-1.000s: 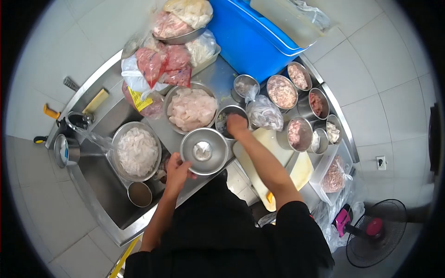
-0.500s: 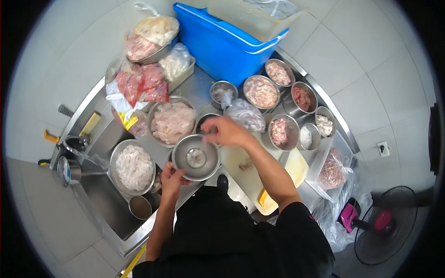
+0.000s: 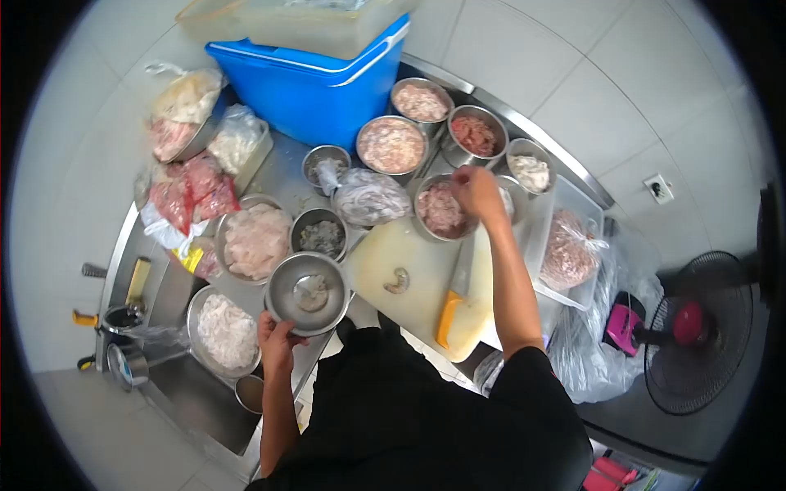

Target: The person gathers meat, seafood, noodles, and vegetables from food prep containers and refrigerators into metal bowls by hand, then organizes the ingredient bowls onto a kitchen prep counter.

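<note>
Where minced meat [image 3: 440, 209] lies beyond the cutting board [image 3: 378, 262], the right hand [image 3: 480, 193] is held, its fingers' state unclear. A steel bowl [image 3: 284, 281] is pinched by the left hand [image 3: 277, 345].

left hand [image 3: 277, 340] hiding some fingers beneath the steel bowl [image 3: 285, 296], right hand [image 3: 481, 195] covering part of a meat bowl [image 3: 460, 231], its fingertips showing unclearly, pale tub [image 3: 270, 29] running past the top edge
</note>
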Demonstrator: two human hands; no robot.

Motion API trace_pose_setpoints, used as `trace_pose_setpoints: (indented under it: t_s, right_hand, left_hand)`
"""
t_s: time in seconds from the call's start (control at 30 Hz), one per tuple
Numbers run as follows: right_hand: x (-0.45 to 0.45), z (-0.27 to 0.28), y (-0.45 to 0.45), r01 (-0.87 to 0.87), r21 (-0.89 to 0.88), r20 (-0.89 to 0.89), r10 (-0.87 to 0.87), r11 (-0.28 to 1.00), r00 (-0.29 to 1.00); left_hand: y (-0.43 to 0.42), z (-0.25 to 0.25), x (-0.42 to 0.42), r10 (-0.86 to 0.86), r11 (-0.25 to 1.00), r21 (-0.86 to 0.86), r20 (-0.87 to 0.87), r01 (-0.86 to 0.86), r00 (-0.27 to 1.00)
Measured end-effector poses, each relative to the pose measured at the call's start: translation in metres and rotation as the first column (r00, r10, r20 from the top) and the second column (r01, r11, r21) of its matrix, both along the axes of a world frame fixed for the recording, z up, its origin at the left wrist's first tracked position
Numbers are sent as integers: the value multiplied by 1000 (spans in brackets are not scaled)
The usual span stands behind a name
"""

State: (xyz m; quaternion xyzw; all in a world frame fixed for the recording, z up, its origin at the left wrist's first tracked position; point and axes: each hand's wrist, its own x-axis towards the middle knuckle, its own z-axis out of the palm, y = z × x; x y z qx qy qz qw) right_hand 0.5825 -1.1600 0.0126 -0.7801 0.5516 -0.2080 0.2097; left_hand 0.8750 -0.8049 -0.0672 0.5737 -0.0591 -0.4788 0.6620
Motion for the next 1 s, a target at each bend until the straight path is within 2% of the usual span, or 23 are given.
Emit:
trace_pose_setpoints:
  t_s: [0.03,0.1,0.17,0.27,0.37,0.5,0.53,0.63,0.73,0.93,1.0]
  right_hand:
    - [17,-3,10,-97,63,35,95,993,995]
    - [61,-10,42,-314,-98,-55,310,944,949]
    - [98,-37,51,-486,-334,-214,437,807,873]
    - [126,-64,33,-525,-243,-447,386,815,807]
    - [133,-70,-1,-580,-23,-336,540,814,771]
    - [148,-49,-21,-573,61,-349,555,817,755]
    - [153,-50,-23,-536,29,-282,521,844,806]
    - [157,-39,-20,-510,33,-214,505,859,836]
    - [159,-32,-19,-486,21,-166,482,874,860]
    - [149,-35,-22,-477,84,130,465,875,876]
    - [148,-54,-26,-502,95,288,459,860,841]
  left_hand:
    - [-5,-1,-2,-18,1000,5,10,18,1000]
    - [-17,1,-6,-63,998,18,26,63,998]
    - [-23,8,-11,-83,997,-5,35,83,996]
    - [-27,22,-18,-60,998,-25,50,61,997]
    - [-11,19,-14,-37,998,-45,34,39,999]
    - [10,9,0,73,996,-60,-1,-73,997]
    - [15,8,3,102,993,-52,-9,-102,995]
    - [28,12,10,178,983,-34,-14,-179,984]
    - [42,4,22,150,988,-39,-23,-151,988]
    - [45,3,25,167,986,-22,-11,-168,986]
    - [46,3,27,172,985,-14,-7,-172,985]
